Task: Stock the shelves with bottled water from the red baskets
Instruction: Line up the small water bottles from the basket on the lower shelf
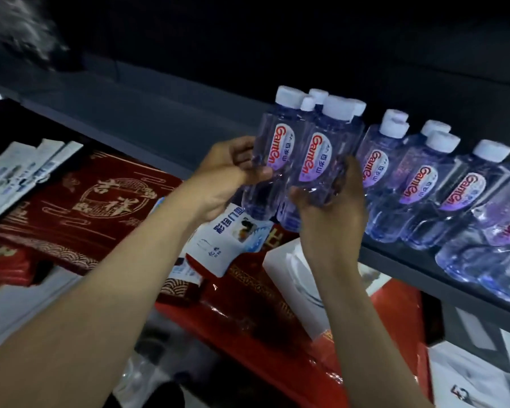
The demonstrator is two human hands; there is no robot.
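Every white-capped water bottle bears a red "Ganten" label with small Chinese characters. The held bottles [306,148], a tight upright cluster, sit between the hands just left of the row of bottles [424,184] standing on the dark shelf [409,267]. The left hand [227,178] curls its fingers behind the left bottle with the thumb across its front, while the right hand [333,210] wraps its fingers round the right bottle's lower body.

Red gold-patterned box [80,207], white packets [18,172] beside it, white-blue pouch [227,240], white carton [289,260] nearby.

Dim light, dark grey shelf [130,113], black back wall [306,30], red gift boxes [80,201] below
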